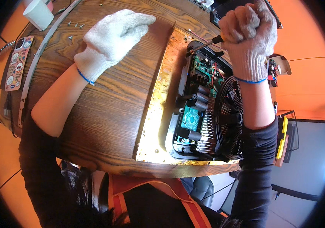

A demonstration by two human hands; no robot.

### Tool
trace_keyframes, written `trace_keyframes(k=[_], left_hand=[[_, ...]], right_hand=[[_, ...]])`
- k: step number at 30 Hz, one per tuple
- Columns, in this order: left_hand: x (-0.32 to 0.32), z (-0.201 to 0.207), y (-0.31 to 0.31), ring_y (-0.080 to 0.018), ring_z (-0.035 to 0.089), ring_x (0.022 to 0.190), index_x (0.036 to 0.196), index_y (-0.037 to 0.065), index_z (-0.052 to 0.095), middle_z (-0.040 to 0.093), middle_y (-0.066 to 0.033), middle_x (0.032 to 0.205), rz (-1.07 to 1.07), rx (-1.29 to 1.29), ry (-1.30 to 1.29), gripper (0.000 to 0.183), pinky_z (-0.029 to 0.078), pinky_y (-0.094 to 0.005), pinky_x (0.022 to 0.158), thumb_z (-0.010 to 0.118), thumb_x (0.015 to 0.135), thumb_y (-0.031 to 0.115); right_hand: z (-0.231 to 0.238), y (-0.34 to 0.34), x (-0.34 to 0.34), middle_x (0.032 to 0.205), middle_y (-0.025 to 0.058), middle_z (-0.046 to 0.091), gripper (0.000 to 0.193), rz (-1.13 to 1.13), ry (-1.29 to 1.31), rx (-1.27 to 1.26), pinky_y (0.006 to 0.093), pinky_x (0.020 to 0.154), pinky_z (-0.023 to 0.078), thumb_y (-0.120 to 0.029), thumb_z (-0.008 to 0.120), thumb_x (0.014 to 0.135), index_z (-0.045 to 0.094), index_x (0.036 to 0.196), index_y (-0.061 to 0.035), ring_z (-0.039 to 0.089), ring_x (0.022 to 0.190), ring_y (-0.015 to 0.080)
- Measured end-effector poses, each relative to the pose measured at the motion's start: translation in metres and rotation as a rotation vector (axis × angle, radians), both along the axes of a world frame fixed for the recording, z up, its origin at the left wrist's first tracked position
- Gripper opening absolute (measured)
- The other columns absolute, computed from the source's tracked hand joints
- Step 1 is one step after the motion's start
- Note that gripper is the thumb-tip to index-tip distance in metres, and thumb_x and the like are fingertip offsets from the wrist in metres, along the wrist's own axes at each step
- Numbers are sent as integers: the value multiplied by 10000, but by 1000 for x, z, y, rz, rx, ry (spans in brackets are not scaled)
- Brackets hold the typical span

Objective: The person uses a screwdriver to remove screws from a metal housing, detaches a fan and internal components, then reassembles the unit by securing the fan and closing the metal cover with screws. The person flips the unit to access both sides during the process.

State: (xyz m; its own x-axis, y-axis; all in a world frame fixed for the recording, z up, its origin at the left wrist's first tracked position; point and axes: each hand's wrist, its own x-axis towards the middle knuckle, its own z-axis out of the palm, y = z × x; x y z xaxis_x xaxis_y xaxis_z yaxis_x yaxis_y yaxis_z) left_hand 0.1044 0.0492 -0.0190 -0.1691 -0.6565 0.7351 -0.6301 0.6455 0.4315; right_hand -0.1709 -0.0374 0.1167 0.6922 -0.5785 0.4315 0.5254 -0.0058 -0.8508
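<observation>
My right hand [249, 41], in a white knit glove, is closed around the dark handle of a screwdriver [208, 44]. Its shaft slants down to the left, and the tip meets the far left corner of a black appliance housing [174, 140]. Inside this housing lie a green circuit board [204, 64], a finned metal heat sink [207, 125] and a black fan [227, 114], which my right forearm partly covers. My gloved left hand [115, 36] hovers over the wooden table, left of the housing, fingers stretched out and holding nothing.
Beneath the housing is a rust-stained metal panel [151, 129] on the wooden table [105, 117]. Several loose screws [70, 37] lie at the far left. Beyond them are a white cup [39, 15], a curved metal strip [37, 57] and a phone in a patterned case [19, 64].
</observation>
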Motion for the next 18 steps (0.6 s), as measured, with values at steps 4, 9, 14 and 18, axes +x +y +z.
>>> trace_keyframes(k=[4,9,14,18], left_hand=[[-4,1,1,-275,712,988,1219,90,733,734,-108,1100,-35,-10,-25,271,582,-345,872,676,971,180],[-28,33,10,-173,691,834,1305,91,680,730,-75,1048,59,414,-42,349,570,-286,747,671,981,219],[-64,66,-7,-154,723,770,1256,148,679,767,-82,1002,-190,1013,68,361,587,-297,673,636,1003,401],[-90,67,-22,-173,725,720,1190,50,680,737,-114,834,-323,855,154,333,568,-291,627,670,989,315]], right_hand=[[-2,-13,-1,466,-15,342,478,153,18,8,338,310,187,-318,390,1055,451,601,-182,236,314,138],[-1,2,20,518,-56,410,164,-364,282,247,277,307,235,-239,556,971,597,825,-177,288,335,108],[8,24,62,685,20,621,288,-304,541,-494,266,487,456,-296,522,1012,676,900,-80,579,578,114],[3,22,60,637,1,585,277,-835,555,-388,281,497,449,-298,559,1009,622,823,-103,557,540,115]])
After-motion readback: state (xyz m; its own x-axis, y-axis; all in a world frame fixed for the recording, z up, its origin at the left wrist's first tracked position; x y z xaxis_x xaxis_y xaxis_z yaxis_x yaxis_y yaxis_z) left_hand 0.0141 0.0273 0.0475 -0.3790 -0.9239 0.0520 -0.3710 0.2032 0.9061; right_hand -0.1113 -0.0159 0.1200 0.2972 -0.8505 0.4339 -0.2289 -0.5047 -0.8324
